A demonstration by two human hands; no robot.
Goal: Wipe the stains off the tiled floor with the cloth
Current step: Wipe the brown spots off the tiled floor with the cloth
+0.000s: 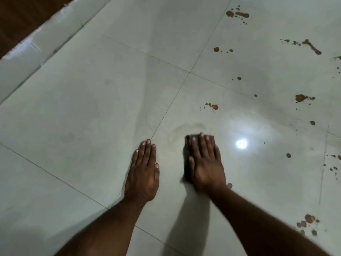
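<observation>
The cloth lies on the tiled floor, almost fully hidden under the right hand. Only a dark strip of it shows along the left side of this hand and a little in front of the fingertips. The right hand is flat, the fingers straight and close together, the palm pressing the cloth down; it does not clench the cloth, it holds it by pressure from above. The left hand is also flat on the tile, fingers stretched, holding nothing, and I judge it only supports the body.

The cloth looks soft and light, folded into a small pad, and probably damp, because a pale smear lies on the tile just ahead of it. Such a pad has no stiffness, so I think it is better moved with the whole palm on top than pinched at 1 edge, where it would unfold or slide away on the glossy tile.

The visible strip runs along the line of the fingers, so the long axis of the pad seems to point away from the person, slightly to the left. I cannot tell its full outline.

Many brown stains are on the tiles to the right and ahead, the nearest group just beyond the smear, so much work is left
</observation>
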